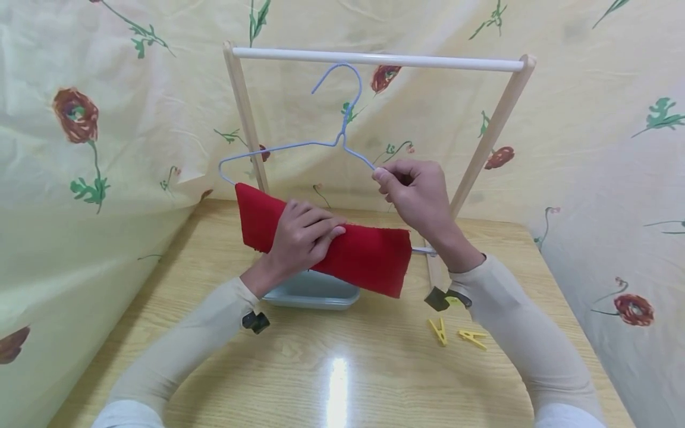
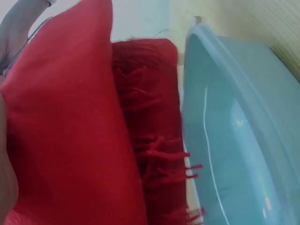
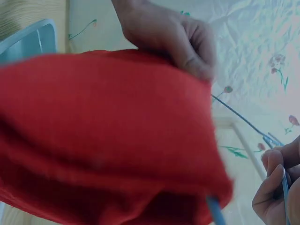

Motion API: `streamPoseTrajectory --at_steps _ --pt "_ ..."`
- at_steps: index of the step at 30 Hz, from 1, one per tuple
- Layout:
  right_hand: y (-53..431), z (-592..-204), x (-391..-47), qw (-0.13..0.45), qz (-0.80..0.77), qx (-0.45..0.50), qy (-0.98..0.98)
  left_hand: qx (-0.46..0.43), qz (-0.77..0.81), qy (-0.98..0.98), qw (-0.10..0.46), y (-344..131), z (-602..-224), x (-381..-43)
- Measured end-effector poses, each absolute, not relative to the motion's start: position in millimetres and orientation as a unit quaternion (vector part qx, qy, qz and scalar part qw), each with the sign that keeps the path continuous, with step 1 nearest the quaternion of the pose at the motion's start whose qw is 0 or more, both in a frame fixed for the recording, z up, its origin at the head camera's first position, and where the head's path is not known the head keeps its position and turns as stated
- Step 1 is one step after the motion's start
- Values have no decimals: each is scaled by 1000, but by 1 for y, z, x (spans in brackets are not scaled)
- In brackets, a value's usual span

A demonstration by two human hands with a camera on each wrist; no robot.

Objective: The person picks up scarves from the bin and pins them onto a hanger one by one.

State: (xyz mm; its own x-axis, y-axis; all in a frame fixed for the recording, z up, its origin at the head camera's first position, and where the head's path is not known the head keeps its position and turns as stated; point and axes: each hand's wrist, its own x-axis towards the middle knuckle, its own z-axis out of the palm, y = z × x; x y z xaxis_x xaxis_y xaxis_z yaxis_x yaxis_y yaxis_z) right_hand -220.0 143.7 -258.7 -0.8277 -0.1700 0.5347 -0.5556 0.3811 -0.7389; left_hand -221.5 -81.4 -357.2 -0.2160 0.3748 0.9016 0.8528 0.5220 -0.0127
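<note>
A blue wire clothes hanger point(image 1: 289, 145) is held up in front of the rack, its hook just below the top bar in the head view. Over its lower bar hangs a folded red cloth point(image 1: 369, 252), with loose threads point(image 2: 159, 153) along one edge in the left wrist view. My left hand point(image 1: 302, 235) grips the cloth at its top fold, near the middle. With thumb and fingers, my right hand point(image 1: 417, 193) pinches the hanger's right shoulder wire. In the right wrist view, the cloth point(image 3: 112, 112) hides most of the lower bar.
Behind the hanger stands a rack with a white top bar point(image 1: 374, 59) and wooden legs point(image 1: 495, 134). A light blue basin point(image 1: 316, 291) sits below the cloth. Yellow clothespins point(image 1: 439, 331) lie on the wooden table point(image 1: 385, 368) at the right. Flowered fabric surrounds the table.
</note>
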Motion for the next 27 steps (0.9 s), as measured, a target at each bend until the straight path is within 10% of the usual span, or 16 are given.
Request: streamPoseTrajectory --at_steps 8,27 --pt "143 -263 -219 209 490 251 -808 -453 -234 -726 462 -88 -363 -222" --pt "137 -265 -212 241 478 354 -767 -414 -161 -874 196 -74 -331 -210"
